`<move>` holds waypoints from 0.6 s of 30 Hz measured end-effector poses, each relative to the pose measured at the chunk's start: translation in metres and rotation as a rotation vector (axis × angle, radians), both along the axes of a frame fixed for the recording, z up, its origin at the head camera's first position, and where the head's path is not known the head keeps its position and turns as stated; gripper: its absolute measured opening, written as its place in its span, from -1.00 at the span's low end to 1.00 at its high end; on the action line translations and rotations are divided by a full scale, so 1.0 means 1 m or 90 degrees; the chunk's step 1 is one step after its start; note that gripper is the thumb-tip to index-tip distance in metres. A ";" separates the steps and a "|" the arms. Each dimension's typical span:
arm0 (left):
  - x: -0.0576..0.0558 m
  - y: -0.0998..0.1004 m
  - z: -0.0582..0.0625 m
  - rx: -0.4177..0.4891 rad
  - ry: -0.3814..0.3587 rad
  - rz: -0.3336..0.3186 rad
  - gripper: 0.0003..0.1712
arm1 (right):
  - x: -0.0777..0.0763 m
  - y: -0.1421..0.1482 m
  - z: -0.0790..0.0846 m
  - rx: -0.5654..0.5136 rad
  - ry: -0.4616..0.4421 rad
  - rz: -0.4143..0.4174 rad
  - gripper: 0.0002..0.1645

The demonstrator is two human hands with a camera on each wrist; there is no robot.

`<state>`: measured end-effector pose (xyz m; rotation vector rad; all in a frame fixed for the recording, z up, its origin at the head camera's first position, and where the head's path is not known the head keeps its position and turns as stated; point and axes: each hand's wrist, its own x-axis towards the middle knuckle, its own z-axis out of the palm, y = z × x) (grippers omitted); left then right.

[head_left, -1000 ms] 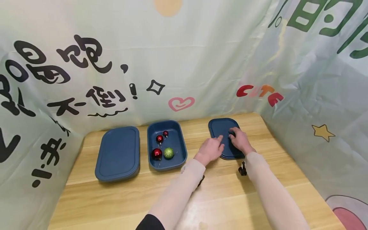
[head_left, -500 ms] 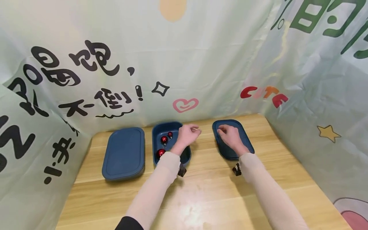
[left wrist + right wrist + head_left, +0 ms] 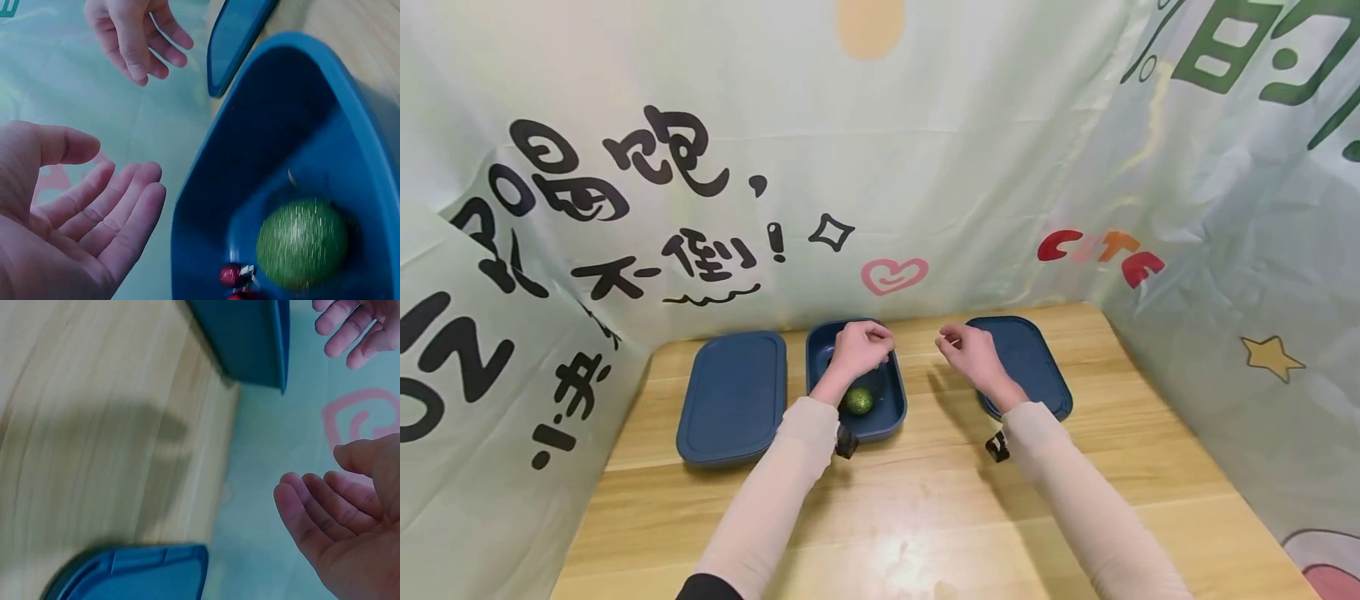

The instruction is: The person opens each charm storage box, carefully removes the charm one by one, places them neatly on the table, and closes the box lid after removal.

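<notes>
My left hand [image 3: 856, 350] hovers over the open blue box [image 3: 891, 414], its fingers loosely bent and nothing between them. Inside that box lies a glittery green ball ornament [image 3: 859, 401]. Small red ball ornaments [image 3: 231, 274] show beside it in the left wrist view; in the head view my left hand and wrist mostly cover them. Farther right, my right hand [image 3: 973, 357] is raised near the left edge of a flat dark blue lid [image 3: 1030, 367]. Its fingers are relaxed and hold nothing, and the palm shows in the right wrist view.
A blue box with its lid on [image 3: 733, 398] stands left of the open box on the wooden table [image 3: 917, 508]. Behind and at both sides hangs a pale printed cloth [image 3: 1000, 167]. Each wrist carries a small black device.
My left hand has left the right lid and moved left, over the open box. My right hand has lifted off the lid and shifted left. The head view has turned slightly left.
</notes>
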<state>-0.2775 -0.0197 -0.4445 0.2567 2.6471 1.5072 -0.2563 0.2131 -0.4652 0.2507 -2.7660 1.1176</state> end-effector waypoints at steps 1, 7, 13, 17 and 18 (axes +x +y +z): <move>0.000 -0.004 0.000 -0.002 -0.001 0.004 -0.80 | 0.001 -0.003 0.001 -0.003 0.000 0.001 -0.60; 0.004 -0.029 0.003 -0.020 0.011 0.042 -0.77 | 0.002 -0.025 0.004 -0.012 0.006 0.028 -0.59; 0.008 -0.059 0.003 -0.020 0.022 0.072 -0.79 | -0.002 -0.051 0.000 -0.021 0.016 0.057 -0.59; 0.011 -0.078 0.002 -0.034 0.023 0.095 -0.78 | -0.004 -0.071 0.000 -0.030 0.016 0.078 -0.58; 0.012 -0.083 0.001 -0.040 0.026 0.101 -0.77 | -0.003 -0.076 0.001 -0.032 0.013 0.083 -0.57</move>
